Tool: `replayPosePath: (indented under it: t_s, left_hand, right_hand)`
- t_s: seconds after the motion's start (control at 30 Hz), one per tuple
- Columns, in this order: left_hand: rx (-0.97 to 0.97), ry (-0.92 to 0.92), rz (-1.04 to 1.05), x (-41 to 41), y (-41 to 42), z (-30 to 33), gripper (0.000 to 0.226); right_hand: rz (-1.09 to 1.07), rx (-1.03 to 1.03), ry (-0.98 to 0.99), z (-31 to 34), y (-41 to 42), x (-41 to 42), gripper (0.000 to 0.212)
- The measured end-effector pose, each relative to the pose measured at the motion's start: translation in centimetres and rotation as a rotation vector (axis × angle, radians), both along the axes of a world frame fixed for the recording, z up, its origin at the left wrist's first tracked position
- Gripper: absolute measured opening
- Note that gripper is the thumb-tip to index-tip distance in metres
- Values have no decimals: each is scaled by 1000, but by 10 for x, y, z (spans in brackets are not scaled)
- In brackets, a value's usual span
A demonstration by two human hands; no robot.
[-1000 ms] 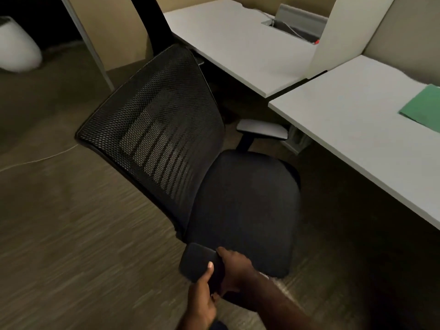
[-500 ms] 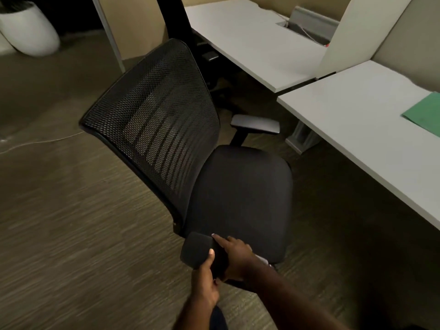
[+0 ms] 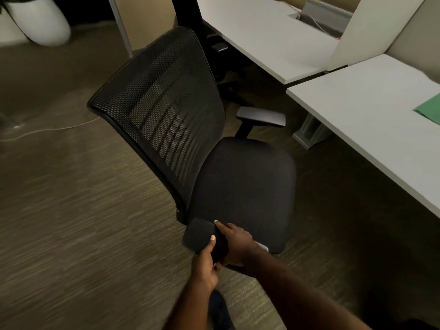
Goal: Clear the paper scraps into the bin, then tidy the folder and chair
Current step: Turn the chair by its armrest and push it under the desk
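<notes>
Both hands are on the chair's [image 3: 238,186] near armrest [image 3: 198,234] at the bottom of the view. The left hand [image 3: 204,265] comes up from below, thumb laid over the pad's top and fingers curled under it, gripping the armrest. The right hand [image 3: 235,244] lies across the same pad from the seat side, fingers [image 3: 223,228] pressed together and wrapped over its top. The chair stands on the carpet [image 3: 71,222], mesh back toward the left, seat facing the white surface [image 3: 371,110] on the right, well apart from its near edge. The green folder [image 3: 431,108] lies flat at the right edge of that surface. A white planter [image 3: 40,22] stands on the floor at far left.
</notes>
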State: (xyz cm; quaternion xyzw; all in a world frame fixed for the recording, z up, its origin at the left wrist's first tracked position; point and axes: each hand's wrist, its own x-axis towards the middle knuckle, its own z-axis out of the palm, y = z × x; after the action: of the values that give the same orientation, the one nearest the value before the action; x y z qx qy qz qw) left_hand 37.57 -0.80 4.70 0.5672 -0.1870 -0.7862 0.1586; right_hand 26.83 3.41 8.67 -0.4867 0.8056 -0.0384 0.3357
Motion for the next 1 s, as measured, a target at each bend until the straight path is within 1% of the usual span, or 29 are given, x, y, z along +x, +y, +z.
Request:
replayPosePath:
  t_s: [0.17,0.3,0.47,0.63,0.8,1.0]
  left_hand:
    - [-8,-7,-39,5,2,-3,22]
    - [-22,-4,-15,7,4,-7,38]
    - [-35,0,-5,12,8,-6,34]
    - [-23,-2,-2,20,12,1,42]
    - [-15,8,-37,34,16,5,43]
    - [-14,4,-25,50,21,5,45]
  right_hand:
    - [-19,1,13,-1,3,5,119]
    - [-19,15,25,-2,4,8,123]
    - [-9,25,45,-4,7,13,124]
    - [9,-2,68,-2,12,25,123]
    - [12,-9,67,1,18,41,119]
    - [20,-19,54,-1,23,53,118]
